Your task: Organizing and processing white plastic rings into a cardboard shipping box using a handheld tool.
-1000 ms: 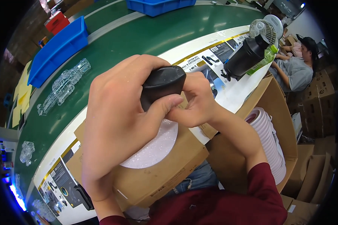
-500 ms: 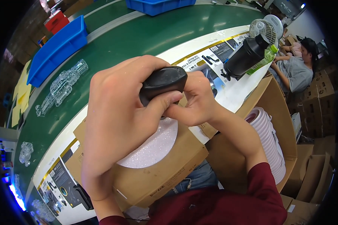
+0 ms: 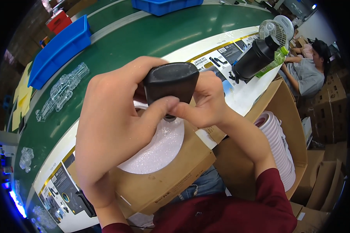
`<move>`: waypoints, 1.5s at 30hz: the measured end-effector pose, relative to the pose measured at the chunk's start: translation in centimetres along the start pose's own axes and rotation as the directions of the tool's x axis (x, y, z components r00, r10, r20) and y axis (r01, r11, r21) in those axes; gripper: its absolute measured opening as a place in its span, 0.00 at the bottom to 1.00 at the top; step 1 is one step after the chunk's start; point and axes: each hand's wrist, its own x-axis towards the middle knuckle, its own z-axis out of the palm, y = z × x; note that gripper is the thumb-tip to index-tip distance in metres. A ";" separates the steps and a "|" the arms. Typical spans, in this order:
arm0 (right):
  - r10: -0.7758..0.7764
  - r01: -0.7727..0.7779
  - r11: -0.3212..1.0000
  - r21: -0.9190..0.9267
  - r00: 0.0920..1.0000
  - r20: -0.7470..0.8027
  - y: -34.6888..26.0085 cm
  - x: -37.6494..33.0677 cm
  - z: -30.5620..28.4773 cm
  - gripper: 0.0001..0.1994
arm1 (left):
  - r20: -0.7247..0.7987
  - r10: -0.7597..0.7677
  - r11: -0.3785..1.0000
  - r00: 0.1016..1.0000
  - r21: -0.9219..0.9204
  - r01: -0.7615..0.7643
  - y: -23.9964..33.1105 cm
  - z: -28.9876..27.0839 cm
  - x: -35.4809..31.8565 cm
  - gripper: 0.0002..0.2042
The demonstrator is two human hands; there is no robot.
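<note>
A black rounded plastic part is held up in front of me by both hands. My left hand wraps it from the left with the thumb across its lower edge. My right hand pinches it from the right, fingertips meeting the left thumb under the part. Below the hands lies a white foam disc set in the top of a brown cardboard box on my lap.
A green conveyor belt runs across the back with blue bins and clear plastic trays. A black cylinder with a small white fan stands at right. A stack of white discs fills an open carton. A seated person is at far right.
The black part has been turned and tilted slightly in my hands; both hands keep their grip in almost the same place.
</note>
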 end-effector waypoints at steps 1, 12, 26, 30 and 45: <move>-0.012 0.013 0.999 0.029 1.000 -0.022 0.2 0.0 0.0 0.15 | 0.004 0.002 1.000 1.000 -0.003 -0.002 0.1 -0.2 0.0 0.13; 0.041 -0.040 0.999 -0.021 0.998 0.049 -0.5 -0.1 -0.3 0.15 | 0.034 -0.046 0.995 0.998 0.090 0.042 0.2 -0.3 -0.2 0.10; 0.049 -0.045 0.998 -0.050 0.995 0.084 -0.7 0.0 -0.2 0.17 | 0.058 -0.058 0.989 0.997 0.142 0.049 0.1 -0.6 -0.1 0.09; 0.017 -0.017 1.000 -0.004 1.000 -0.011 0.3 -0.4 0.3 0.15 | 0.087 -0.023 0.988 0.996 0.152 0.010 -0.3 -0.6 0.2 0.20; 0.007 -0.132 0.932 0.339 0.939 0.345 -0.5 -0.2 -0.3 0.21 | -0.252 0.276 0.960 0.927 0.029 -0.278 -0.9 2.0 0.5 0.31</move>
